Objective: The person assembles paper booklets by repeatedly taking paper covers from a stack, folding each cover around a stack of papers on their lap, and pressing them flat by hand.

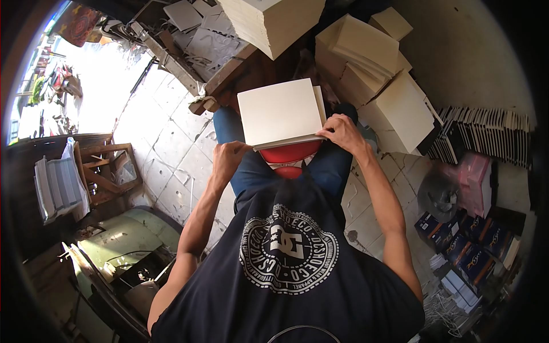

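Observation:
A cream stack of paper sheets (279, 111) lies across my lap, over my thighs. My left hand (229, 159) is closed at the near left corner of the sheets, its fingertips pinching there. At the near right corner my right hand (341, 134) is closed too, thumb and fingers on the edge of the paper. Another sheet sticks out at the right side of the stack. Beneath the near edge shows a red stool seat (289, 153) between my legs.
A tall paper stack (269, 23) stands straight ahead. Right of it are open cardboard boxes (366, 63) and a long row of dark-covered bound blocks (486, 131). Blue cartons (469, 246) lie at lower right. On the left are a wooden crate (111, 171) and a green machine (126, 240).

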Demonstrator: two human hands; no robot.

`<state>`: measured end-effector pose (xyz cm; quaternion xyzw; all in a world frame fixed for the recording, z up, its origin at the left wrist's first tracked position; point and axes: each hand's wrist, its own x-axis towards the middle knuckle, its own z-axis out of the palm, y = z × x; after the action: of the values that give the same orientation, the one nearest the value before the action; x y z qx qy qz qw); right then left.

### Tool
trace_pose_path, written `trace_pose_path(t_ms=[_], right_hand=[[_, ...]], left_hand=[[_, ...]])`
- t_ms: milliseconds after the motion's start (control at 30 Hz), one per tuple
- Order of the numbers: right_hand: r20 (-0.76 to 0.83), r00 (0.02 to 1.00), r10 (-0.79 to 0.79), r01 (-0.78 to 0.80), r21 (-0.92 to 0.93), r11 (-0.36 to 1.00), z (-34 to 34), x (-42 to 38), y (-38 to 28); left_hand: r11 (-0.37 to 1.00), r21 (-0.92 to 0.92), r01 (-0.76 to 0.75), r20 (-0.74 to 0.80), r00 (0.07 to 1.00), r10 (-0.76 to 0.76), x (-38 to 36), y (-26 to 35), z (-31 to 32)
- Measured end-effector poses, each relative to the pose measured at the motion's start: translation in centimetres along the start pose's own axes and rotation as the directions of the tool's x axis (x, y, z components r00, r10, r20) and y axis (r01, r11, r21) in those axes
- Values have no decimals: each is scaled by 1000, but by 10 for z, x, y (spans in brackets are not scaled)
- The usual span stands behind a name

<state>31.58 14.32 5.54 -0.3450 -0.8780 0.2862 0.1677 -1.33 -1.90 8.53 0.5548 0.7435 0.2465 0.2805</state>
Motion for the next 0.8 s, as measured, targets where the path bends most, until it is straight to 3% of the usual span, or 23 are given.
trace_pose_path(t_ms=[333,800], right_hand=[[-41,997,69,-70,-32,997,-6,-3,-18],[-54,998,43,-41,45,998,-3,-3,-9]], left_hand=[[999,-44,2,-40,999,-4,-4,-2,6],[1000,-22,-2,-37,999,1,-2,0,6]])
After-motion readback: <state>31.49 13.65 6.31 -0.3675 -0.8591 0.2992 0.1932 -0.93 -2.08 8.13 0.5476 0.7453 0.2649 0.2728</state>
